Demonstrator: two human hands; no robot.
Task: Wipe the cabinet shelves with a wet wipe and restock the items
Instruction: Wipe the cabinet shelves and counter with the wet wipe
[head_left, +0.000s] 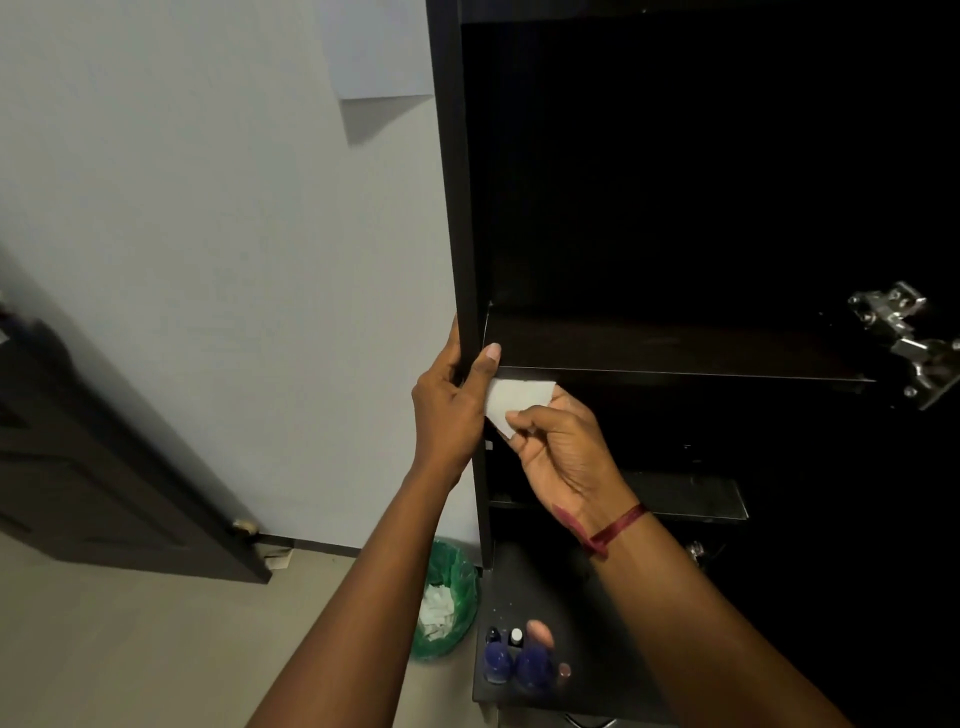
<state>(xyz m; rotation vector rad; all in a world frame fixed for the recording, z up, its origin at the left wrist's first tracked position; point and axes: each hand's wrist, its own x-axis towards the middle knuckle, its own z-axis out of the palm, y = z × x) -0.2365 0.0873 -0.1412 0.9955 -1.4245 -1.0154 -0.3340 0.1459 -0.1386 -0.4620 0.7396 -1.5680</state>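
A dark cabinet stands open in front of me, and its bare upper shelf (675, 345) carries nothing. My left hand (452, 400) grips the cabinet's left side panel (457, 208), thumb on the front edge at shelf height. My right hand (558, 447) pinches a white wet wipe (514, 400) just under the front left corner of that shelf. A lower shelf (691, 496) shows dimly below my right hand. Several small bottles (524, 660), blue, white-capped and pink, stand on a dark surface at the cabinet's foot.
A green-lined bin (447, 603) holding used white wipes sits on the floor left of the cabinet. Metal door hinges (904, 338) stick out at the right. A dark door (104, 467) stands at the far left against the pale wall.
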